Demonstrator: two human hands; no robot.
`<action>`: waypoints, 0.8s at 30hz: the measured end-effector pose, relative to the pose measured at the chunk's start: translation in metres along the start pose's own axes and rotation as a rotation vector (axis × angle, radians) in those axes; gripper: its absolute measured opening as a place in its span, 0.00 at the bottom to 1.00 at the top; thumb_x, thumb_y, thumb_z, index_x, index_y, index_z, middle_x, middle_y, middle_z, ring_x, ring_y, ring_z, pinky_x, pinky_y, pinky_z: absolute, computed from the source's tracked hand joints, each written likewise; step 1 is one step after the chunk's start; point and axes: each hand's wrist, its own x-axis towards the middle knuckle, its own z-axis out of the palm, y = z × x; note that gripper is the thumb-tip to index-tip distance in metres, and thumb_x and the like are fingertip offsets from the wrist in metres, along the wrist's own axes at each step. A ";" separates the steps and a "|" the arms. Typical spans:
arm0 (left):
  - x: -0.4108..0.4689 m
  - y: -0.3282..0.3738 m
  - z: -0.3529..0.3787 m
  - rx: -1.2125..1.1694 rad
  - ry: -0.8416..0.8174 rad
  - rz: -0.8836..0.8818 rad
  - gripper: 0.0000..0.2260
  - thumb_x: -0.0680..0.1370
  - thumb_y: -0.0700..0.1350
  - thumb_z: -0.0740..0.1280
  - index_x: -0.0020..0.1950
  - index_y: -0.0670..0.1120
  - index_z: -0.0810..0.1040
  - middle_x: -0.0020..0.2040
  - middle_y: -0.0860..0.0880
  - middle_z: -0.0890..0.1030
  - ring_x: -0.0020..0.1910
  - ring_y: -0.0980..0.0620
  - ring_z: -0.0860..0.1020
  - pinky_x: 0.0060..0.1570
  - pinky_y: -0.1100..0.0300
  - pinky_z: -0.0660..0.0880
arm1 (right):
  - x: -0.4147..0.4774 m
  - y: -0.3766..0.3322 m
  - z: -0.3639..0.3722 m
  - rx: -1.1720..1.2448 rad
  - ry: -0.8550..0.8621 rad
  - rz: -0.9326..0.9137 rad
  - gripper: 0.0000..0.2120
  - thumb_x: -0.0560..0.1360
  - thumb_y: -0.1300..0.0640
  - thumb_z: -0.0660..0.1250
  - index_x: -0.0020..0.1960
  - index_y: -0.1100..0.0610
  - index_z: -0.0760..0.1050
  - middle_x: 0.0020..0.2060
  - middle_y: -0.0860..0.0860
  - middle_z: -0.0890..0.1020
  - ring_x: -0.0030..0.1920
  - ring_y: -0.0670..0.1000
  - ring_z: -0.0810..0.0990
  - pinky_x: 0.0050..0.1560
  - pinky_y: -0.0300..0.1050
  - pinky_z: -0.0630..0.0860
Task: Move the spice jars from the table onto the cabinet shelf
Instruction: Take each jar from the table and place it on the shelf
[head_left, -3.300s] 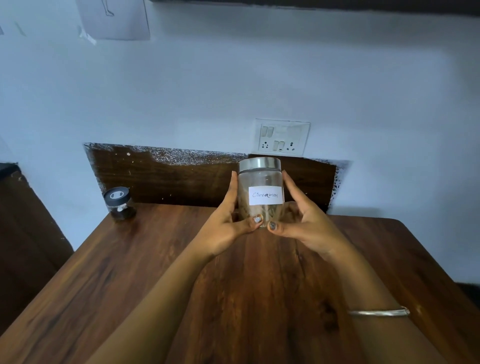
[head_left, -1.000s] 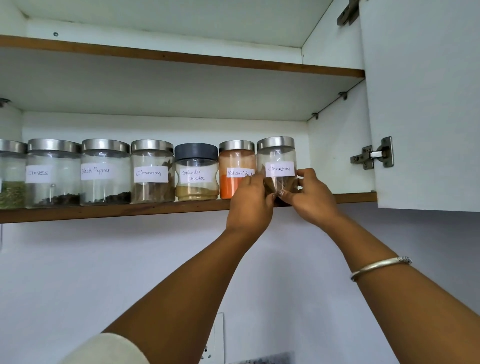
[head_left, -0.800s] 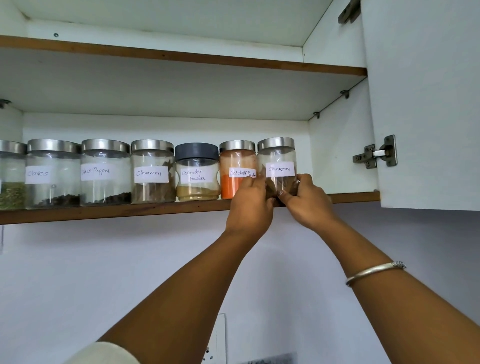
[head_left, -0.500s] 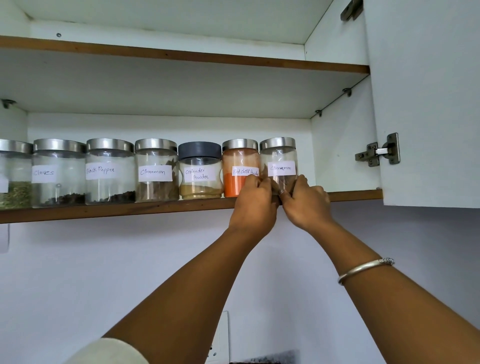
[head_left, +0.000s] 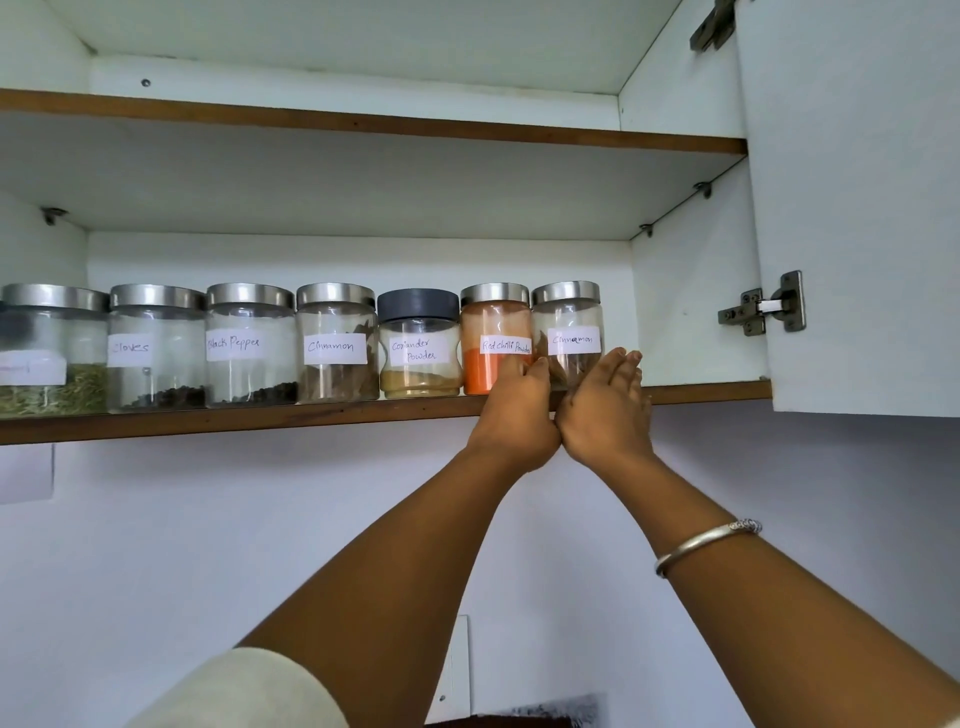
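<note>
Cabinet shelf (head_left: 311, 415), 7 labelled spice jars (head_left: 337, 343) in a row

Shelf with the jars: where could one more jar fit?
One bare patch: the shelf end between the last Cinnamon jar and the cabinet side wall. Leftward it is crowded: jars side by side to the picture's edge. The left hand and right hand block that jar's front.

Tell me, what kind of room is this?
Probably a home kitchen: labelled spice jars stand in a row on a cabinet shelf, and the cabinet door is swung open on its hinge.
</note>
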 end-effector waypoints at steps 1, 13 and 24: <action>-0.004 -0.001 -0.002 0.009 -0.025 0.030 0.26 0.72 0.36 0.67 0.69 0.43 0.67 0.64 0.43 0.67 0.59 0.44 0.72 0.56 0.58 0.72 | -0.006 0.000 0.001 -0.025 0.005 -0.026 0.36 0.79 0.54 0.56 0.75 0.62 0.35 0.75 0.62 0.39 0.76 0.60 0.40 0.74 0.55 0.44; -0.121 -0.075 -0.046 0.052 -0.207 -0.046 0.41 0.73 0.40 0.68 0.77 0.46 0.44 0.78 0.48 0.42 0.76 0.49 0.50 0.70 0.54 0.63 | -0.105 -0.057 0.060 -0.097 -0.168 -0.368 0.35 0.79 0.54 0.56 0.76 0.57 0.38 0.76 0.57 0.39 0.75 0.56 0.35 0.73 0.48 0.40; -0.300 -0.243 -0.180 0.226 -0.252 -0.408 0.37 0.74 0.41 0.65 0.77 0.47 0.46 0.78 0.46 0.48 0.76 0.47 0.53 0.70 0.55 0.61 | -0.266 -0.215 0.204 0.071 -0.686 -0.447 0.33 0.80 0.44 0.52 0.77 0.53 0.39 0.76 0.58 0.43 0.75 0.63 0.38 0.73 0.59 0.47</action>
